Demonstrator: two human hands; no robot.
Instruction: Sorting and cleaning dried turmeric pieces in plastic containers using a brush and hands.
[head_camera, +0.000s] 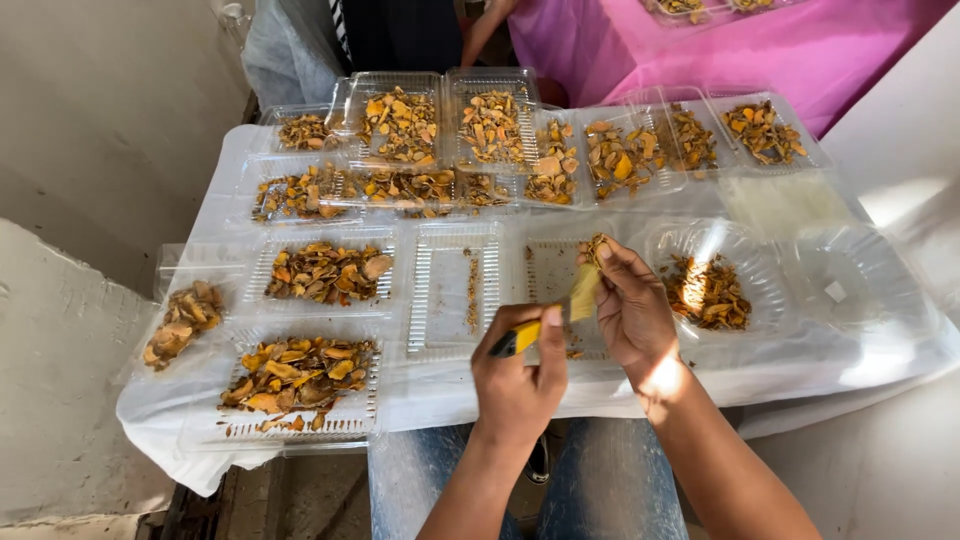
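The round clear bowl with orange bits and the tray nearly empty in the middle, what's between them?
In the head view, the right hand holding a yellow piece, over another clear tray.

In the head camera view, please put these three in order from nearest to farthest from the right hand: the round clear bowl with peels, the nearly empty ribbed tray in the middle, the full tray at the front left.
From the right hand:
1. Round clear bowl with peels, just to its right.
2. Nearly empty ribbed tray, to its left, beyond the left hand.
3. Full tray at the front left, near the table corner.
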